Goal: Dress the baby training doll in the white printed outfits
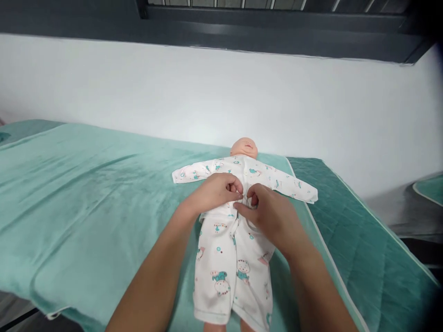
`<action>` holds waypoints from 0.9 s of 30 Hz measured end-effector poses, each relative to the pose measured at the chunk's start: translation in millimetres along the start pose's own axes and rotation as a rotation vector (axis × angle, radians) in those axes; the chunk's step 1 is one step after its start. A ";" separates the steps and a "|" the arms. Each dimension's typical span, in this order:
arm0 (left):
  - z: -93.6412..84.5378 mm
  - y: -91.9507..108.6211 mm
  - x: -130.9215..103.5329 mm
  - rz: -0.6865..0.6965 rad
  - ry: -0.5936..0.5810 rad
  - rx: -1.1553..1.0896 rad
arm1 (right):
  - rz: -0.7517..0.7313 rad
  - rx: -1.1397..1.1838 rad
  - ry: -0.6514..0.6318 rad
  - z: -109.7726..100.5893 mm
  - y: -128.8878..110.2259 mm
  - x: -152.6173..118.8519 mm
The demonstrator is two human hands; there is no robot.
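A baby doll (245,146) lies on its back, its head toward the wall. It wears a long-sleeved white shirt (254,171) and matching white pants (218,265), both printed with small cartoon figures. The sleeves stretch out to both sides. At the lower front opening of the shirt, my left hand (219,189) pinches one edge between thumb and fingers. Close beside it, my right hand (272,214) is closed in a pinch on the other edge. My fingers hide whatever fastening is between them.
A light green sheet (86,198) covers the bed under the doll, with a darker green quilted pad (363,235) showing at the right. Behind is a white wall (138,87); a dark metal frame (242,30) runs overhead.
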State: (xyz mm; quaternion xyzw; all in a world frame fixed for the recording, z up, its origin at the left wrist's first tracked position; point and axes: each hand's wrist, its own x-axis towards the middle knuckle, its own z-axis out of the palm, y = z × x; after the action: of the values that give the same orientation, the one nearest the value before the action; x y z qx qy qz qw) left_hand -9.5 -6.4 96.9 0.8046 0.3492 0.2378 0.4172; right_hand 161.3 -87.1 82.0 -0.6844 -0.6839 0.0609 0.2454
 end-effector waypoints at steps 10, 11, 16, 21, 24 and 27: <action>2.3 1.4 0.6 -0.032 0.037 -0.127 | -0.024 0.259 0.030 -4.8 7.2 -2.9; 2.9 2.9 -0.4 -0.047 0.018 -0.207 | 0.012 0.362 0.045 -5.8 7.8 -3.6; 7.6 5.3 -1.3 -0.070 -0.062 -0.450 | 0.158 0.784 0.041 -4.8 8.7 -4.4; 5.4 -1.2 1.0 -0.085 -0.056 -0.503 | 0.198 0.930 0.054 4.5 10.3 -2.4; 4.6 -4.3 1.4 -0.084 -0.055 -0.521 | 0.202 0.957 0.064 8.1 12.8 -1.5; 6.0 -6.0 1.9 -0.079 -0.046 -0.535 | 0.191 0.962 0.057 9.6 14.8 -1.6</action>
State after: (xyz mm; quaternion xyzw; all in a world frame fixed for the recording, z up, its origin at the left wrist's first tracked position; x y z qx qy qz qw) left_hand -6.4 -5.5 88.9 0.6566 0.2956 0.2870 0.6318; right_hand 170.6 -85.5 67.0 -0.5546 -0.5052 0.3735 0.5456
